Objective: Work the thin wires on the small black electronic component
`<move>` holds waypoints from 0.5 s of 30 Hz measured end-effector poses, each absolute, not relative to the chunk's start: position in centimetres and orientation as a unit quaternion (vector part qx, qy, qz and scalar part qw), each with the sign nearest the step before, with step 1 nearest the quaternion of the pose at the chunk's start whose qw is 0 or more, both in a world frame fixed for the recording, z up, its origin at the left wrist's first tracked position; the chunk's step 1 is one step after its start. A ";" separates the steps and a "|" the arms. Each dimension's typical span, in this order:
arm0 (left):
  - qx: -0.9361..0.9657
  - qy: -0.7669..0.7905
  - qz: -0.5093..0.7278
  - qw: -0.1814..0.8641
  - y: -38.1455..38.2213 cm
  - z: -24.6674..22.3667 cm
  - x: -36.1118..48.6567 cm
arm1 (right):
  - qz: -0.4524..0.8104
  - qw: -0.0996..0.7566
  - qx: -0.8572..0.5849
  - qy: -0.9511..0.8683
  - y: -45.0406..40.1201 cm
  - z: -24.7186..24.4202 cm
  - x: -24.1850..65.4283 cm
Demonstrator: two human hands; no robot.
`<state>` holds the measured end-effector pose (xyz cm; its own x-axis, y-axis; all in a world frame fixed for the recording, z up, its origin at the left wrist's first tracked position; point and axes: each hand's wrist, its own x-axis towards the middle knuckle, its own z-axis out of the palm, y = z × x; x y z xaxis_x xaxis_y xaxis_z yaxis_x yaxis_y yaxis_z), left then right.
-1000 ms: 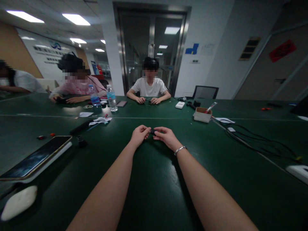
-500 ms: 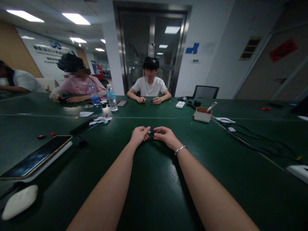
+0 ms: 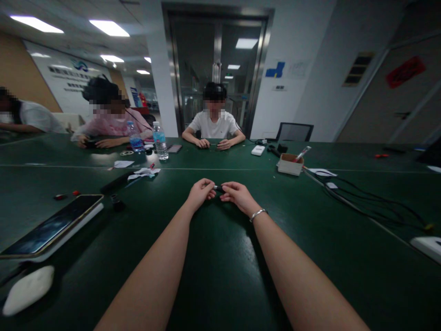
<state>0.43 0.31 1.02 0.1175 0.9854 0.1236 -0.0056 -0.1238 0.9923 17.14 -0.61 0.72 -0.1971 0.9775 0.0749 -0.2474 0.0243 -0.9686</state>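
Note:
A small black-and-silver cylinder (image 3: 218, 188) is held level between my two hands above the green table (image 3: 220, 257). My left hand (image 3: 200, 193) pinches its silver end between thumb and fingers. On the black end, my right hand (image 3: 238, 195) has its thumb and fingertips closed. A silver bracelet (image 3: 258, 214) circles my right wrist. The fingers cover much of the cylinder, so its exact kind cannot be made out.
To the left lie a phone (image 3: 55, 225) on a white box, a white rounded object (image 3: 29, 290) and a small black item (image 3: 117, 202). Water bottles (image 3: 160, 142), a small box (image 3: 290, 164) and cables (image 3: 372, 202) lie farther off. A person (image 3: 214, 122) sits opposite; others sit at left.
My right fingers have closed in on the black end of the cylinder. Both hands otherwise stay almost in place.

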 end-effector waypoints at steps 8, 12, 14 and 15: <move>0.557 0.431 0.511 0.492 0.4 0.8 0.4 | 0.597 0.527 -0.365 -0.483 -0.6 0.7 17.2; 0.582 0.435 0.524 0.444 0.5 0.5 0.3 | 0.594 0.523 -0.367 -0.489 -0.6 0.7 17.2; 0.586 0.433 0.525 0.440 0.5 0.5 0.2 | 0.591 0.522 -0.369 -0.492 -0.5 0.7 17.2; 0.588 0.430 0.526 0.439 0.5 0.5 0.2 | 0.590 0.522 -0.370 -0.493 -0.5 0.6 17.2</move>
